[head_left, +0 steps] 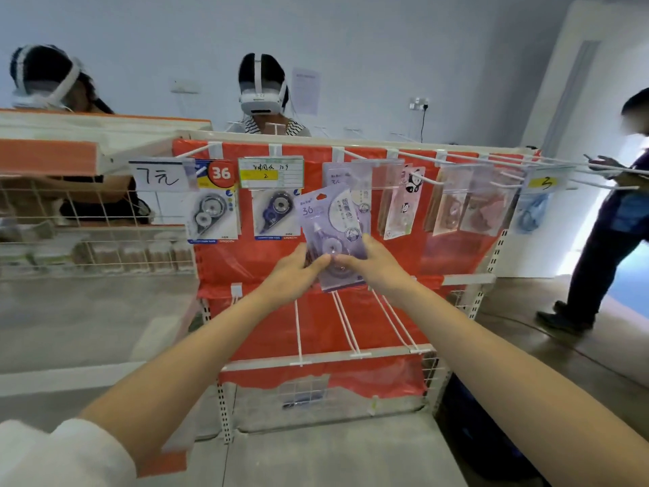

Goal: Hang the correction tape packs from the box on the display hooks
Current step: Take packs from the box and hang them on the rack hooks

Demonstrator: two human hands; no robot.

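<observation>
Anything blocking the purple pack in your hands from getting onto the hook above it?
Partly. A clear price-tag holder hangs across the hook tip, just above the purple pack held by the left hand and right hand.

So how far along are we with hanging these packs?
Partly done: packs already hang on the top hooks, such as the blue pack and the panda pack. In hand: left hand and right hand both hold a purple pack, not yet hooked. Lower hooks remain bare; the box isn't visible.
</observation>
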